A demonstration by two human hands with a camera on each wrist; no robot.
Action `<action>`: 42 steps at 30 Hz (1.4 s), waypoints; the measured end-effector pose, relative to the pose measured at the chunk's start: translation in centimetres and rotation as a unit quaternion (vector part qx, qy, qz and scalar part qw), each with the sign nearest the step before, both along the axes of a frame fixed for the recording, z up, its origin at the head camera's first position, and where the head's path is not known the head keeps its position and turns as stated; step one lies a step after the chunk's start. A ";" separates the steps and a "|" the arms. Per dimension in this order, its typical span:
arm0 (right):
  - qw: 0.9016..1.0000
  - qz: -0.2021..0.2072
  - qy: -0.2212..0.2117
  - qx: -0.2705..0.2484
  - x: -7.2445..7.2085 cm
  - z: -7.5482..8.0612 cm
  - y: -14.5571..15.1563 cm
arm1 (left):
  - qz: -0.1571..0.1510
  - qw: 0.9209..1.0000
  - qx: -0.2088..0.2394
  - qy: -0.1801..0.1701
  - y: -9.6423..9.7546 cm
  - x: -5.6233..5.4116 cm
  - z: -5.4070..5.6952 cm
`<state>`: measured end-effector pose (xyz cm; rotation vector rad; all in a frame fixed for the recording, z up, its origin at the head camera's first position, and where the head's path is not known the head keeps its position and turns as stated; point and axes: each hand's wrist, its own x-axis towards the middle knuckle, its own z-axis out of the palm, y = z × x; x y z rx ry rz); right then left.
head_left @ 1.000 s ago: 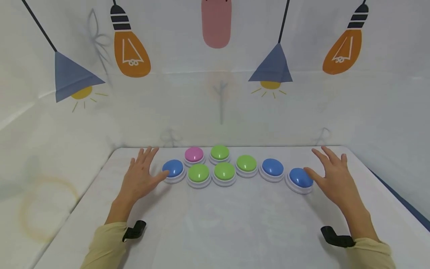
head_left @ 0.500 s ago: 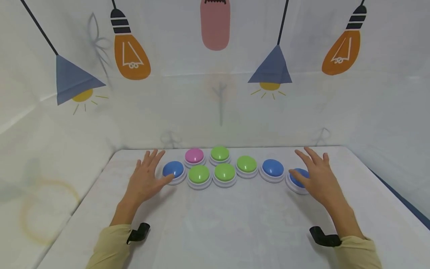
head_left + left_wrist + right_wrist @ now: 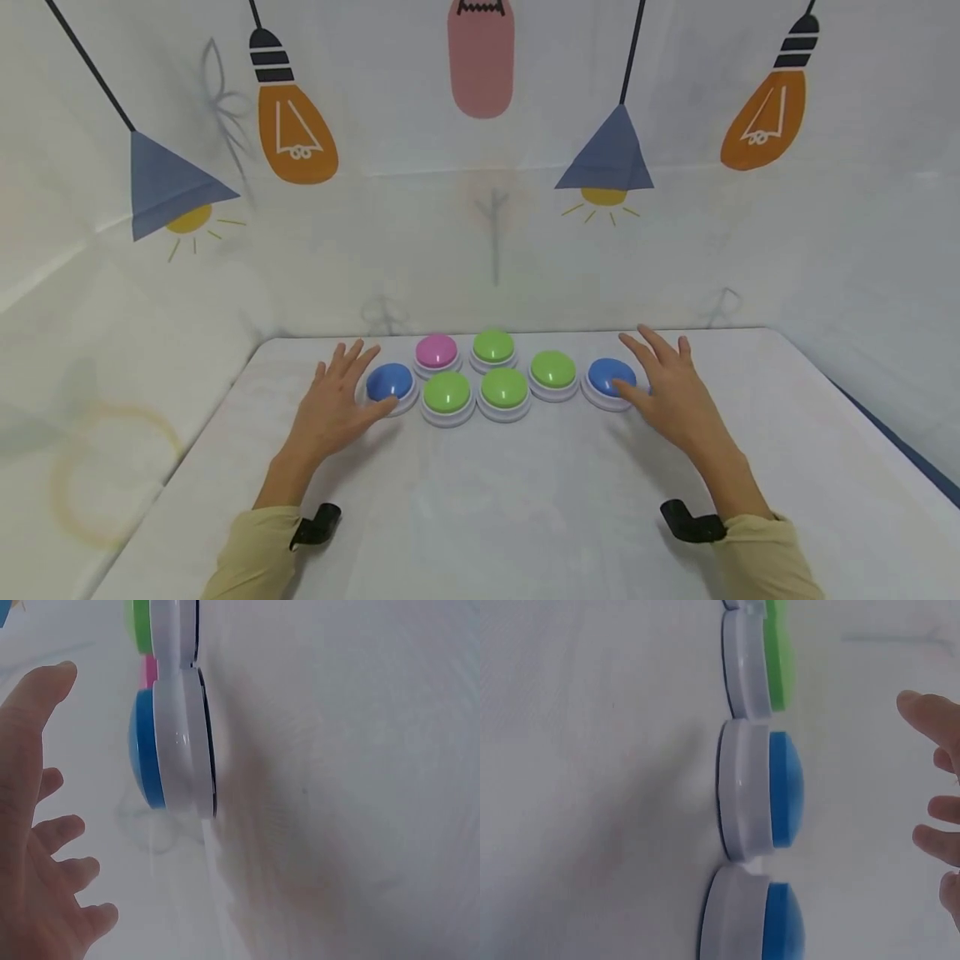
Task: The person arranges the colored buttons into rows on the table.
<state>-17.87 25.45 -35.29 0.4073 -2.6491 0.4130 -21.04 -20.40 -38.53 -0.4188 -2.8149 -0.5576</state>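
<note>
My left hand, fingers spread, hovers beside a blue push button on a white base. Its thumb overlaps that button's edge in the head view, while the left wrist view shows air between them. Over the right end of the row hangs my right hand, its fingers loosely extended and holding nothing. The thumb overlaps another blue button in the head view. A further blue button shows in the right wrist view; the hand hides it in the head view.
Between the hands stand a pink button and several green buttons, close together near the back of the white table. Behind it rises a white cloth wall printed with lamps and bulbs.
My right hand has moved left, from beside the rightmost blue button to over it and up to its neighbour. My left hand has drifted slightly right. The buttons stay in place.
</note>
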 end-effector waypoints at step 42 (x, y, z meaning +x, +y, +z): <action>0.988 0.145 -0.053 0.021 -4.4 -3.0 -17.5 | -0.061 0.998 -0.018 0.022 4.2 0.9 -0.2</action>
